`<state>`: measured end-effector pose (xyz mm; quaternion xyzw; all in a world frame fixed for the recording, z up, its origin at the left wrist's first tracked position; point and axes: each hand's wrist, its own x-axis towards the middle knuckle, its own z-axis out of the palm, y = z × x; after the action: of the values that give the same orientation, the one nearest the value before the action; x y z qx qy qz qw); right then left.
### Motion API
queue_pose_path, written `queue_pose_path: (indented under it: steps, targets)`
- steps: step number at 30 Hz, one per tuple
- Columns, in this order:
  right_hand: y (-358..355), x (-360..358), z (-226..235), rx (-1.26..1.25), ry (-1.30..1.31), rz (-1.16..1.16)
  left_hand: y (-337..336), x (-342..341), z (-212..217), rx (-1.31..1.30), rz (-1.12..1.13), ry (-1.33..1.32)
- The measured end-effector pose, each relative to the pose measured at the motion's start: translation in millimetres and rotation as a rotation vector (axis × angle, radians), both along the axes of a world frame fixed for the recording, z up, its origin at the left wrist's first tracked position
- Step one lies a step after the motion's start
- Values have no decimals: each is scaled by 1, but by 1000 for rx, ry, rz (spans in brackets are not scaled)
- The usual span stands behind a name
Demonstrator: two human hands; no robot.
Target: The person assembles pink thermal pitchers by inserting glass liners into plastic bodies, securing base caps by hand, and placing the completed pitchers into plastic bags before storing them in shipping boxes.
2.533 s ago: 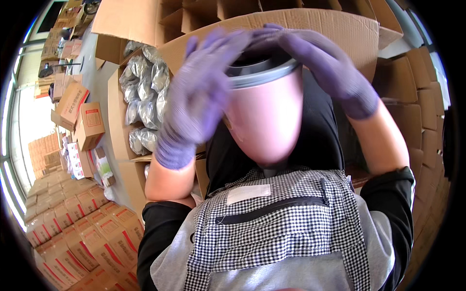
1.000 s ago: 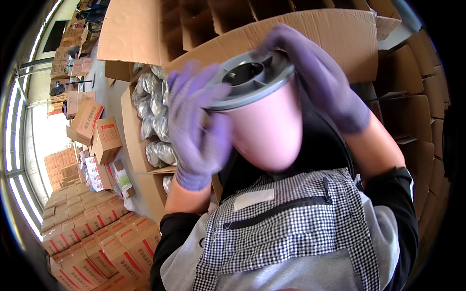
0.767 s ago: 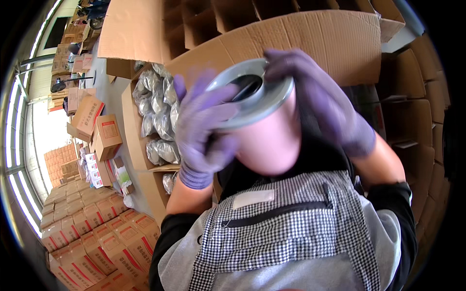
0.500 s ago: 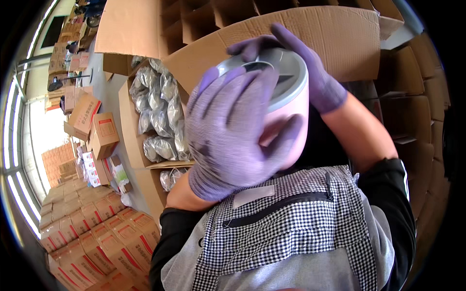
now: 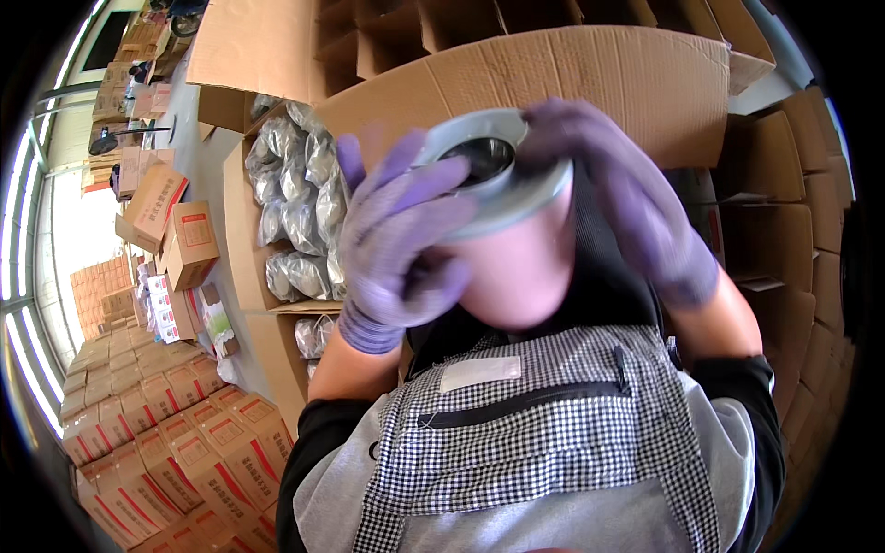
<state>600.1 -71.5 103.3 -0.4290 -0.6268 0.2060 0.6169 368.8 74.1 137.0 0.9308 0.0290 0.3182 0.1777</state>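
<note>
Pink cup [image 5: 516, 272] with a grey metal lid [image 5: 502, 180], raised close to the chest. Left hand [image 5: 396, 244], gloved, grip wrapped around the cup's side; right hand [image 5: 627, 198] grip pressed on the lid rim. Open carton of silver bags [image 5: 295, 198] lies left.

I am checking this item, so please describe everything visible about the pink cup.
The pink cup is a smooth, plastic-looking tumbler with a grey metallic lid that has a dark round opening. It is tilted, its lid facing the camera, in front of the person's chest. The left hand grips its side; the right hand covers the lid's rim.
</note>
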Motion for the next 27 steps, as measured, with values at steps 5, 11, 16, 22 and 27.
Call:
queue_pose_path:
  steps: [5, 11, 16, 22, 27]
  targets:
    - [30, 7, -15, -25, 300, -50, -11, 26, 41, 56, 6, 162]
    - [39, -13, -57, -67, 603, 113, -36, 37, 25, 124, 60, 135]
    - [-2, 4, 6, 126, -262, -158, 24, -3, -16, -432, -114, -165]
    - [74, 4, -63, -274, 1033, 281, -50, 54, 45, 75, 78, 182]
    - [-2, -8, 12, 34, -47, -48, 23, -13, -27, -667, -157, -236]
